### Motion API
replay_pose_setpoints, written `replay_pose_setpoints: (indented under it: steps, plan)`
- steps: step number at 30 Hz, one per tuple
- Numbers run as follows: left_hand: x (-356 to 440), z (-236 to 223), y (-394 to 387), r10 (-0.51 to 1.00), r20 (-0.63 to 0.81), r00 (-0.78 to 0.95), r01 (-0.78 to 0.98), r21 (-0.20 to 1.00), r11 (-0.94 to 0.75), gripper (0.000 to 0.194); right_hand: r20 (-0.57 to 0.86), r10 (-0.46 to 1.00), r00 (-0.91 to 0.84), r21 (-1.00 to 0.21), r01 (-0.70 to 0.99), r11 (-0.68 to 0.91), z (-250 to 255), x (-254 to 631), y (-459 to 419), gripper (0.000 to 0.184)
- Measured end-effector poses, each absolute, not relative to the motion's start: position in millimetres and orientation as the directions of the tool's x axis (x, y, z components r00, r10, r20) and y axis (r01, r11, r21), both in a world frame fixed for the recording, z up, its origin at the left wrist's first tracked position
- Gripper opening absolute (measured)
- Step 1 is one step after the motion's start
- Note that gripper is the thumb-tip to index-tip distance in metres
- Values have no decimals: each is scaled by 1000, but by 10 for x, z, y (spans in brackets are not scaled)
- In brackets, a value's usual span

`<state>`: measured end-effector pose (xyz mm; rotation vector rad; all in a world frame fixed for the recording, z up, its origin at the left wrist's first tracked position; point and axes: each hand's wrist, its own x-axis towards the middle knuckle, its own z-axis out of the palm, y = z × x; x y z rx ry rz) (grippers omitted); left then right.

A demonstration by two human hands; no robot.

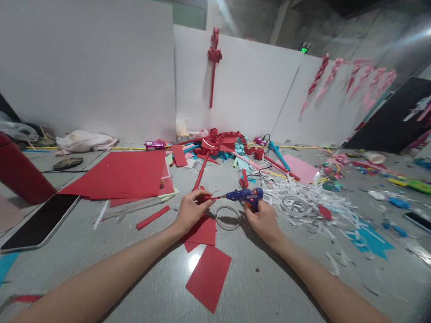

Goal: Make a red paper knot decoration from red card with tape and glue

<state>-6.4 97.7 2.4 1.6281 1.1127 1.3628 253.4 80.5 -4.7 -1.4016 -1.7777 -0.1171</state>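
My right hand (265, 222) is wrapped round the grip of a blue hot glue gun (243, 194), which points left with a small red light showing. Its nozzle is at a small red paper piece (212, 198) pinched in my left hand (192, 212); whether the two touch I cannot tell. Below the nozzle a roll of tape (227, 218) lies on the floor. Red paper sheets (206, 233) sit under and beside my left hand, and another red paper (209, 278) lies nearer me. Just beyond the left fingers is a long red paper stick (201, 173).
White paper shreds (302, 193) spread to the right around a second tape roll (294, 205). Large red sheets (125, 174), a phone (41, 222) and a red cylinder (13, 165) are on the left. Behind, a white panel (244, 84) carries a red paper flower ornament (214, 57).
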Motion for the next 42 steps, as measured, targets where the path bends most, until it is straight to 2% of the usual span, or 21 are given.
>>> replay_pose_setpoints:
  steps: [31,42]
  plan:
    - [-73,-21,988,923,376,83,196,902,-385,20,706,707,-44,-363,835,414,-30,2521,772,22]
    - [-77,-36,1000,920,385,80,189,900,-393,22,699,714,-25,-383,830,405,-60,2527,773,21]
